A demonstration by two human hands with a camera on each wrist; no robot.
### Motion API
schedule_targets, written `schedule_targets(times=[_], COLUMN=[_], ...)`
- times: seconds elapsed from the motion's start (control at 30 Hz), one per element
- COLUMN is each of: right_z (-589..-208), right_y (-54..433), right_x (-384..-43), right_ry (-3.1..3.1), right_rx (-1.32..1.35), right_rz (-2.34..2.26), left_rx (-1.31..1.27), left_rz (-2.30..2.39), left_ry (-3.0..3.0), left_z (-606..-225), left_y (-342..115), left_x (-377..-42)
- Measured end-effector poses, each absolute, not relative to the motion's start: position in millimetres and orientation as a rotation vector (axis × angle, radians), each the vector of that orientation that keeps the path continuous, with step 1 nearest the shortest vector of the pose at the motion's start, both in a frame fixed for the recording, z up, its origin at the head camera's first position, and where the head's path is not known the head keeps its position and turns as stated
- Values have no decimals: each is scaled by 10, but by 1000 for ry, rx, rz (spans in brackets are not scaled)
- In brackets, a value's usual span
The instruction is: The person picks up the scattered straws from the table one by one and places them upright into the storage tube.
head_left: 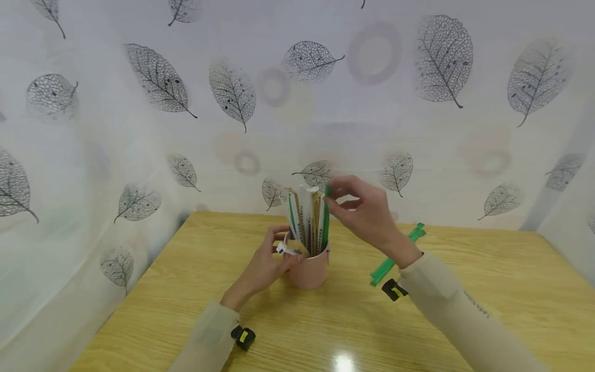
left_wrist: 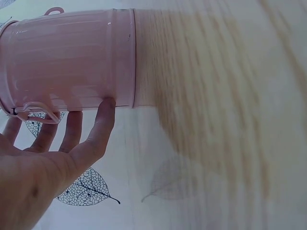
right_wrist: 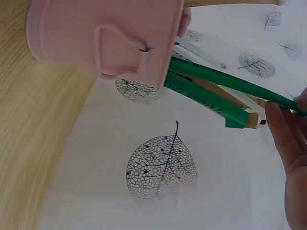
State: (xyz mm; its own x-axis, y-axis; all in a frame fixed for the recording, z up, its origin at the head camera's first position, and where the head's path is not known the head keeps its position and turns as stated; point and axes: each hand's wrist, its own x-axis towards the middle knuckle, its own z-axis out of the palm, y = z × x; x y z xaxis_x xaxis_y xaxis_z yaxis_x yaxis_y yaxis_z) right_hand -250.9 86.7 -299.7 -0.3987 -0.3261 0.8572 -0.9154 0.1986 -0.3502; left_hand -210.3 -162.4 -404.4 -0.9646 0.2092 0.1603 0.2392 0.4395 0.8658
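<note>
A small pink metal bucket (head_left: 308, 275) with wire side handles stands on the table, filled with several long paper-wrapped sticks (head_left: 304, 217) in white, tan and green. My left hand (head_left: 261, 267) holds the bucket from its left side, thumb at the near rim. In the left wrist view its fingers (left_wrist: 98, 127) press along the bucket wall. At the bucket's right side my right hand (head_left: 364, 211) pinches the top end of a slim green wrapper (right_wrist: 230, 84), whose lower end is inside the bucket. Beside it, a second green packet (right_wrist: 211, 101) leans out over the rim.
Another green wrapper (head_left: 384, 269) lies on the wooden table (head_left: 488, 289) to the right, partly covered by my right wrist. A small white tag (head_left: 281, 248) sticks out over the bucket's near-left rim. A leaf-patterned curtain (head_left: 297, 124) hangs behind the table.
</note>
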Motion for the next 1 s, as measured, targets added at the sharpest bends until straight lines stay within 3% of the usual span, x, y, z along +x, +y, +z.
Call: schedule_targets(times=[0.67,1.0], right_z=[-3335,-3388], right_y=[896,1261], right_x=[-2529,-2481], right_ry=[-2035,-2140], right_rx=[1235,1186], right_rz=[1140,1033], left_rx=[-410,-390], left_rz=[-1609,-1578], left_ry=[-2643,-2661], left_z=[-4028,-4023], left_y=[-1618,-1614], left_x=[-2101,-2100])
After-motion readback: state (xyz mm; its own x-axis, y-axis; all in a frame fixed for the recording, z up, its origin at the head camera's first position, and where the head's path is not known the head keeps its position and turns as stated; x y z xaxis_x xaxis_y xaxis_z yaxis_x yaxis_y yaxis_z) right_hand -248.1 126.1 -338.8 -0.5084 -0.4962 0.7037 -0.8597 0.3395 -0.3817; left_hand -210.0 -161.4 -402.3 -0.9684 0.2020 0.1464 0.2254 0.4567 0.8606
